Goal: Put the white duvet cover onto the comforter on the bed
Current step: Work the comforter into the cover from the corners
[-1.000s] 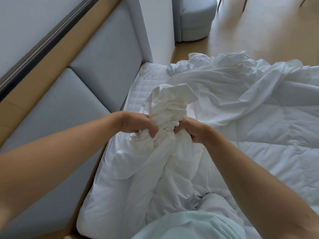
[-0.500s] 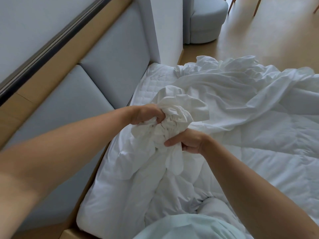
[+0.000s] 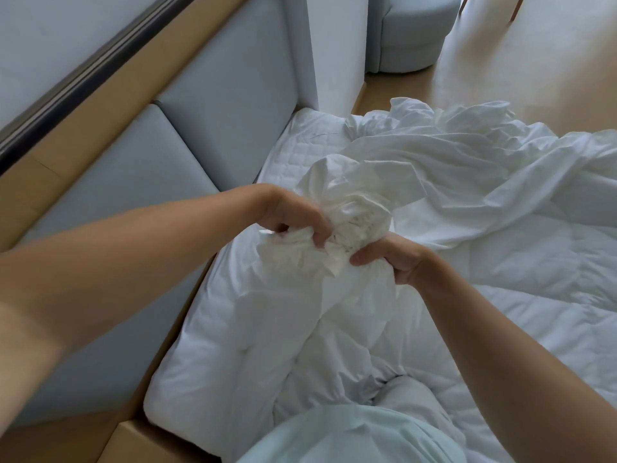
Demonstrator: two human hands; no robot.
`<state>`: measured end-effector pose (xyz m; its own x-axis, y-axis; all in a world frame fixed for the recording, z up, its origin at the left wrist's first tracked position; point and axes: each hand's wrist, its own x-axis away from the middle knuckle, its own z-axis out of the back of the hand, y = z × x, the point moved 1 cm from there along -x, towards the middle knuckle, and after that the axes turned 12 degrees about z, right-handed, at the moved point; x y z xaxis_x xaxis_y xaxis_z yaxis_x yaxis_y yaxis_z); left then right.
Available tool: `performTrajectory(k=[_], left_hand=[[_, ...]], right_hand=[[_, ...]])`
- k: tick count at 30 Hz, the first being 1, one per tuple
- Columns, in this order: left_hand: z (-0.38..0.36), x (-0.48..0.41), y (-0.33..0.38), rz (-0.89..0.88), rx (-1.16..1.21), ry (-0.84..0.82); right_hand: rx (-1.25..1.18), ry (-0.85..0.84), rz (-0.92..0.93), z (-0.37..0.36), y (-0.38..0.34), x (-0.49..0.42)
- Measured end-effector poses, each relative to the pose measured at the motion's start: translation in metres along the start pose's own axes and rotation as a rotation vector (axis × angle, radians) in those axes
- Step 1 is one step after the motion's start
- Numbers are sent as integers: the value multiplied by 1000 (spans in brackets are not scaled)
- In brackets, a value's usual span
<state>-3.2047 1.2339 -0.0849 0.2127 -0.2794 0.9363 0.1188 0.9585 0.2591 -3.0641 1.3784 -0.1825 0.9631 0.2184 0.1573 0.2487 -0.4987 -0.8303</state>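
At the centre of the frame, a gathered bunch of the white duvet cover [image 3: 467, 168] is gripped by both hands. The fingers of the left hand [image 3: 293, 215] are curled down into the crumpled cloth on the bunch's left side, and the right hand [image 3: 390, 259] is closed round the cloth just below and to the right, its thumb laid along the folds. The two hands are held close together, almost touching. From the bunch, the cover is seen trailing toward the upper right of the frame, where it lies rumpled over the comforter [image 3: 534, 262]. The quilted comforter is spread across the right and lower middle of the frame on the bed [image 3: 300, 152], and part of it is pulled up beneath the hands. A pale green garment [image 3: 350, 436] is seen at the bottom edge. Grey padded headboard panels [image 3: 217, 95] are set along the left, and a grey armchair [image 3: 417, 31] is placed on the wooden floor [image 3: 534, 61] at the top.
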Motion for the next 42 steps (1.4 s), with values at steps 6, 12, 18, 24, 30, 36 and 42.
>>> performTrajectory(k=[6,12,18,24,30,36,42], left_hand=[[-9,3,7,-5,-53,-61],[4,8,21,-66,25,-146],[5,7,23,-26,8,-75],[6,-1,17,-106,208,27],[10,-8,13,-139,325,56],[9,-6,5,-112,234,-104],[-2,-10,-7,-111,125,-202]], right_hand=[[-68,31,119,12,1,-3],[-120,119,131,22,-10,-1],[-169,109,31,10,0,3],[-39,47,43,-6,0,-3],[-63,-8,-15,-5,-9,-5],[102,-30,-10,9,-22,-2],[152,-33,86,12,-36,-9]])
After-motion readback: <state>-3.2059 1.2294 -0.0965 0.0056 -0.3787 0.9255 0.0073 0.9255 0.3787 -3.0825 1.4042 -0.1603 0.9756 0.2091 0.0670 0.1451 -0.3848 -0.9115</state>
